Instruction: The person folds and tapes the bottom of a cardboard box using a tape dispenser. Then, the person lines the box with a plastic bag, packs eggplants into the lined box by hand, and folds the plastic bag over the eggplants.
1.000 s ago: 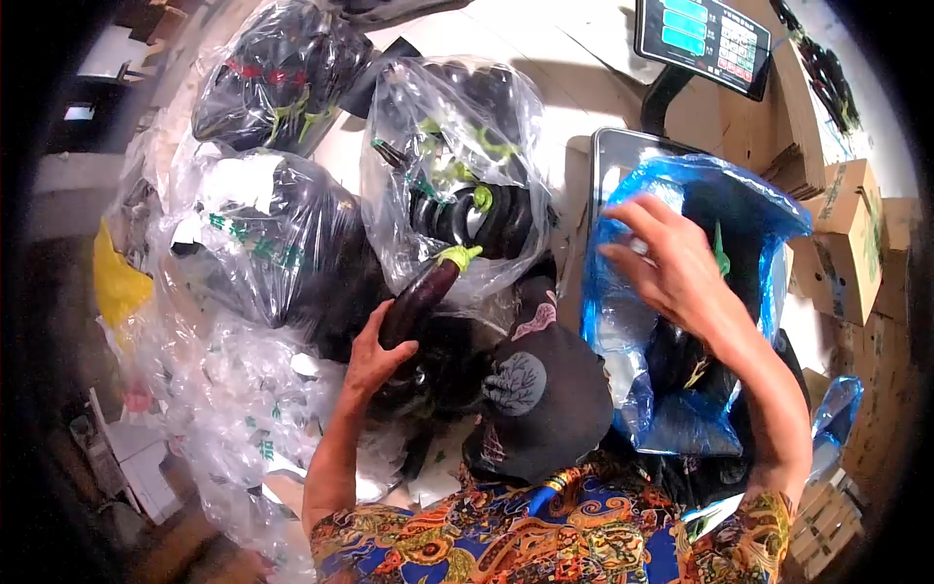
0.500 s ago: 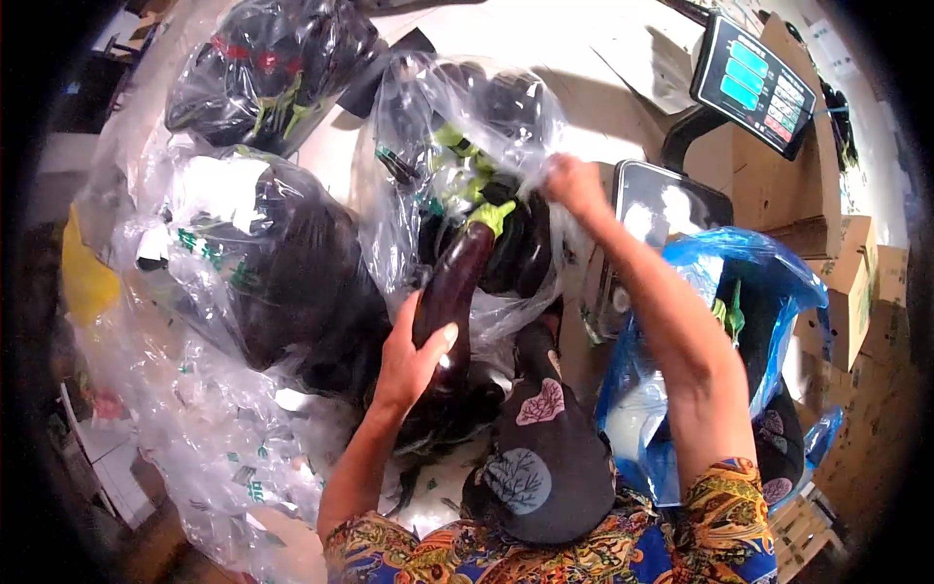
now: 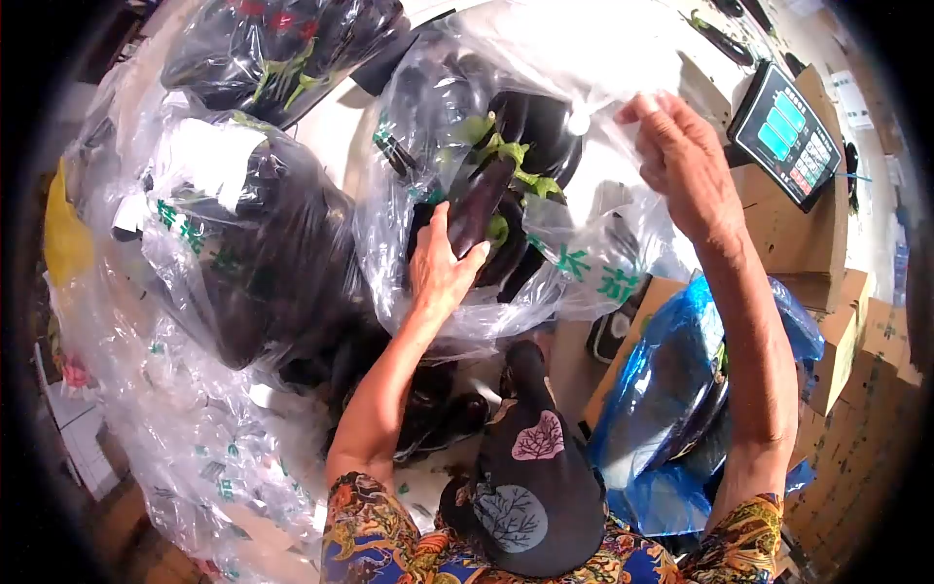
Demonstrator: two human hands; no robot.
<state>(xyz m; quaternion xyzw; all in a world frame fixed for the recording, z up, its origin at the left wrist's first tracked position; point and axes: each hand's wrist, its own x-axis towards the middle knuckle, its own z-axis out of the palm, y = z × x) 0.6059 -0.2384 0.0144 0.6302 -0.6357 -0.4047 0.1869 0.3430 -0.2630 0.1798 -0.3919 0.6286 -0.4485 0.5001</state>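
My left hand (image 3: 446,268) is wrapped around a long dark purple eggplant (image 3: 479,209), its green stem pointing away from me. The eggplant lies over the mouth of a clear plastic bag (image 3: 394,219), among other eggplants (image 3: 533,127) with green stems. Off to the right, my right hand (image 3: 689,161) has its fingers bent together on the bag's rim and stretches the film outward. Green printed characters show on this pulled side. Nearer my body, several loose eggplants (image 3: 457,419) lie below my left forearm.
Two more filled clear bags stand left, one nearer (image 3: 282,263) and one farther (image 3: 292,54). Crumpled plastic (image 3: 204,438) covers the lower left. On the right are a scale display (image 3: 781,131), a blue plastic bag (image 3: 647,399) and cardboard boxes (image 3: 844,341).
My left hand has carried the eggplant forward into the bag's mouth. The right hand has moved right and away, drawing the bag's rim wider. The view has shifted slightly.
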